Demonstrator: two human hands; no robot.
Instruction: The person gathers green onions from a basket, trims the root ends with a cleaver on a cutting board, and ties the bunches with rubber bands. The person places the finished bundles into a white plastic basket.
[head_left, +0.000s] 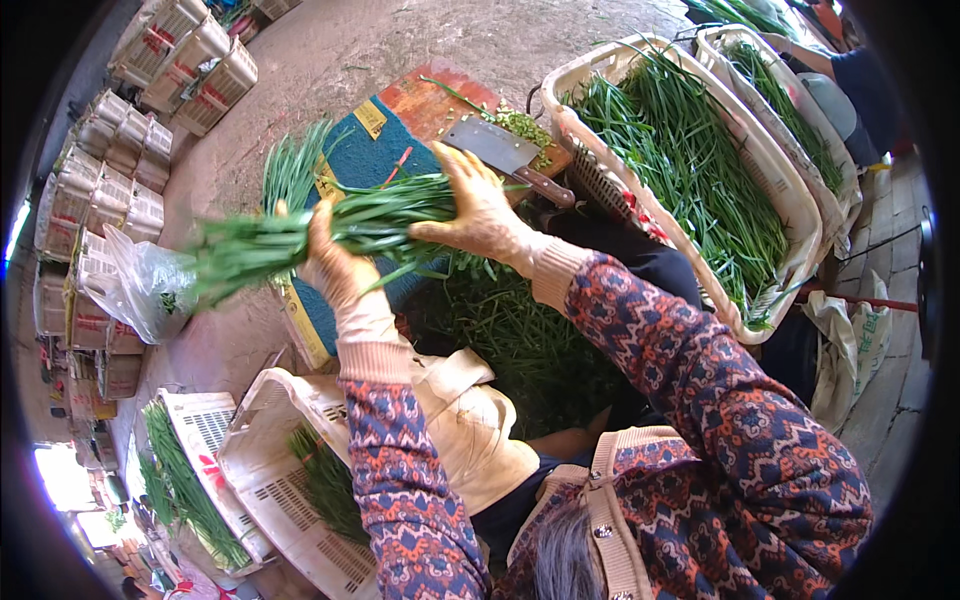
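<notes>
A thick bundle of long green leaves, likely garlic chives (397, 199), is held level in my gloved left hand (334, 259). Its leafy end on the left is blurred. At the other end my gloved right hand (487, 214) has its fingers spread, with palm and thumb against the bundle. Below lies a board covered partly by a blue textured mat (409, 146). On its bare reddish wooden end (431, 90) rests a cleaver (487, 142) with a wooden handle, beside chopped stem ends (521, 124). More chives (296, 161) lie on the mat's far left corner.
A white plastic crate (551, 90) full of loose chives stands at right, another crate (705, 49) beyond it. Loose greens (517, 337) lie below the board. At lower left, a crate (292, 517) holds a tied bundle. A plastic bag (142, 277) and stacked crates (112, 202) line the left.
</notes>
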